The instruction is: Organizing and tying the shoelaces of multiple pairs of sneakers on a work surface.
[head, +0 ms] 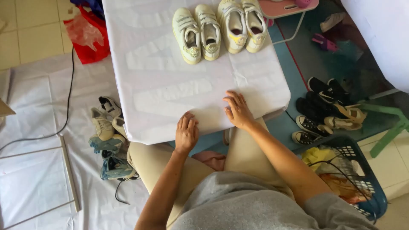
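Note:
My left hand (186,133) lies flat, palm down, on the near edge of a small table covered with a white sheet (162,81). My right hand (237,110) rests beside it, a little farther in, fingers spread on the cloth. Neither hand holds anything. At the table's far end stand two pairs of shoes side by side: a pale cream pair with straps (197,34) and a white pair with yellow trim (243,24). My knees in beige trousers (147,164) sit under the table's near edge.
Worn sneakers (106,127) lie piled on the white floor sheet to the left. Dark shoes and sandals (324,110) lie on the right, near a blue basket (362,179). A red bag (87,36) and a black cable (68,106) are at the far left; a pink stool (289,8) stands behind.

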